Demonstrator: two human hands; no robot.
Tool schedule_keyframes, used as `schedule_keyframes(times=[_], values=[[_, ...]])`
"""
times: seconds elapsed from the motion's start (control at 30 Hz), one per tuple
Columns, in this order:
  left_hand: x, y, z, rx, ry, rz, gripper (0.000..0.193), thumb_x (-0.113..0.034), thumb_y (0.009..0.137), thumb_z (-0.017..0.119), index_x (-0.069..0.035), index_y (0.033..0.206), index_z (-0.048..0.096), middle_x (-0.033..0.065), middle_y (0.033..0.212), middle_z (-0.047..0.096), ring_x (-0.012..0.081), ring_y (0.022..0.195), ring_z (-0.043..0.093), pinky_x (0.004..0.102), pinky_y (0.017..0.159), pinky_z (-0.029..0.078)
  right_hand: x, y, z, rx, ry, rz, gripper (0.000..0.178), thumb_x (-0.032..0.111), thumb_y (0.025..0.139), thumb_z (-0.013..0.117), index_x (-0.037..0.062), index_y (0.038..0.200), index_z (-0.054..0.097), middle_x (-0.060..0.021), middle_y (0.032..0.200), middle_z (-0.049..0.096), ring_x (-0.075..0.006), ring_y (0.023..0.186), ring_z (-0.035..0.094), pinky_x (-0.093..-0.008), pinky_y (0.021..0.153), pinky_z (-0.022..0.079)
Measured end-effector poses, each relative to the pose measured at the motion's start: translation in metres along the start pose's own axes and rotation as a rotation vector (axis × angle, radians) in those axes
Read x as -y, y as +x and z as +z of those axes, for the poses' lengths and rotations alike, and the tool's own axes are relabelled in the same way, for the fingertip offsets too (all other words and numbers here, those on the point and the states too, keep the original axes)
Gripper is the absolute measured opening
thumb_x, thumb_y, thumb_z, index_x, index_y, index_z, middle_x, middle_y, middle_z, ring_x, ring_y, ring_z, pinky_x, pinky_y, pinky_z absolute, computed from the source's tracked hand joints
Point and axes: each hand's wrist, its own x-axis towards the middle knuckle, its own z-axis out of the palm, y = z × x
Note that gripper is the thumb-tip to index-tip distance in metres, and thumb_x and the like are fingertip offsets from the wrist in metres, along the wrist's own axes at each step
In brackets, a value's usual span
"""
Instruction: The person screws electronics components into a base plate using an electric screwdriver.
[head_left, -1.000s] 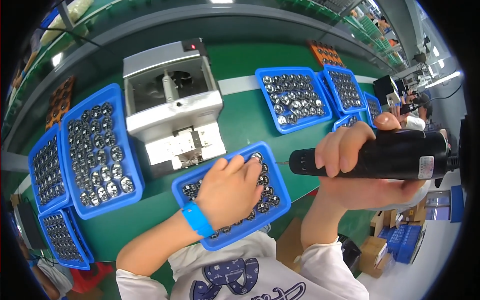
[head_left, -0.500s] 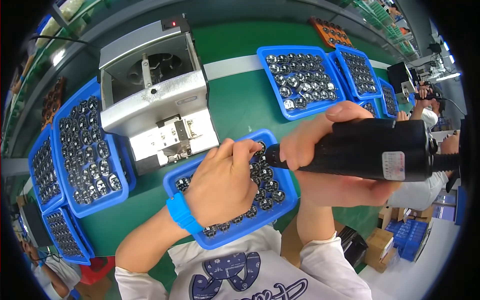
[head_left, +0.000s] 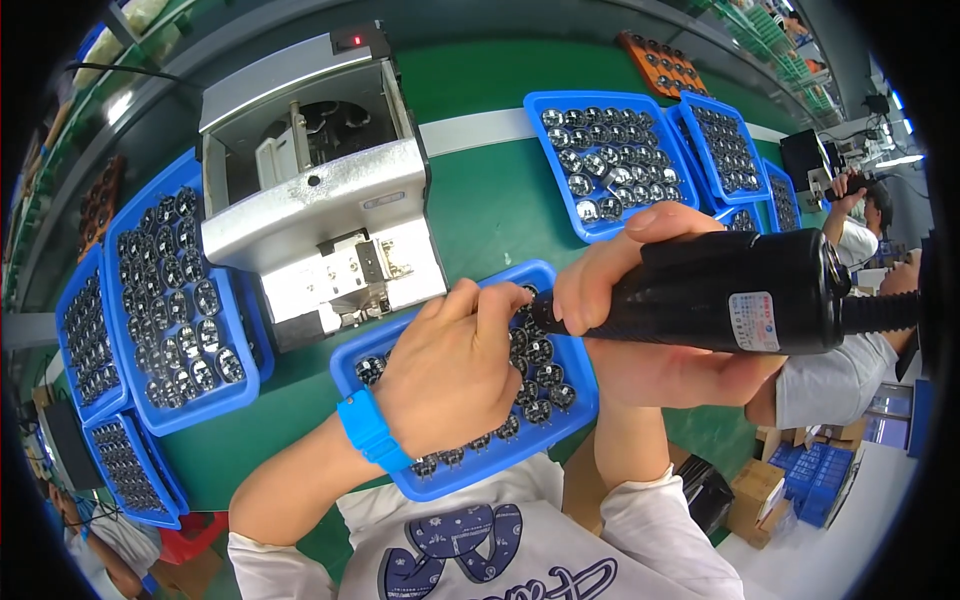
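Note:
My right hand is wrapped around a black electric screwdriver, held level with a cable at its right end. The screwdriver's nose points left over the blue tray in front of me, close to my left fingertips. My left hand, with a blue band at the wrist, lies over that tray. Its thumb and index finger pinch at a small round black-and-silver part at the far edge. Several similar round parts sit in rows in the tray, partly hidden under my hand. The screwdriver's tip is hard to make out.
A silver machine with a lit red switch stands behind the tray. More blue trays of round parts stand at left and far right. An orange tray lies at the back. Other people work at the right and lower left.
The screwdriver and my right hand have shifted slightly left, and the screwdriver has turned a little. My left hand stays over the tray, its fingertips slightly farther right. The view has shifted a little.

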Motion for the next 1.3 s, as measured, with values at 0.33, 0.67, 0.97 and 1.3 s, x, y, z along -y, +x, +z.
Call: schedule_keyframes(times=[0.33,0.67,0.97,1.3], values=[[0.001,0.003,-0.003,0.020,0.073,0.042,0.053,-0.004,0.074,0.067,0.007,0.122,0.046,0.0169,0.104,0.064,0.0340,0.099,0.058,0.0430,0.084,0.046,-0.006,0.004,-0.003,0.178,-0.026,0.049,0.102,0.091,0.073,0.052,-0.0033,0.113,0.053,-0.0179,0.068,0.061,-0.0250,0.054,0.057,-0.0364,0.053,0.050],[-0.002,-0.001,-0.002,0.012,0.077,-0.004,0.049,-0.006,0.075,0.067,0.004,0.119,0.047,0.0166,0.104,0.065,0.0343,0.100,0.059,0.0434,0.086,0.047,0.019,-0.001,0.008,0.271,-0.474,0.224,0.097,0.088,0.076,0.048,-0.0040,0.103,0.057,-0.0169,0.069,0.061,-0.0260,0.061,0.061,-0.0381,0.061,0.052],[-0.010,0.005,0.002,-0.039,0.014,-0.020,0.042,-0.007,0.078,0.064,0.009,0.114,0.048,0.0229,0.099,0.070,0.0367,0.107,0.059,0.0462,0.090,0.049,0.080,0.013,0.038,0.282,0.144,-0.184,0.091,0.082,0.085,0.039,0.0047,0.133,0.048,-0.0086,0.070,0.054,-0.0213,0.051,0.050,-0.0382,0.050,0.043],[-0.026,-0.102,-0.019,-0.376,-0.154,-0.104,0.043,0.006,0.078,0.058,-0.001,0.120,0.058,0.0180,0.110,0.068,0.0357,0.092,0.061,0.0434,0.084,0.053,0.013,0.039,0.124,0.288,0.280,0.075,0.109,0.089,0.082,0.032,-0.0096,0.126,0.045,-0.0180,0.071,0.060,-0.0262,0.056,0.056,-0.0383,0.055,0.046]])
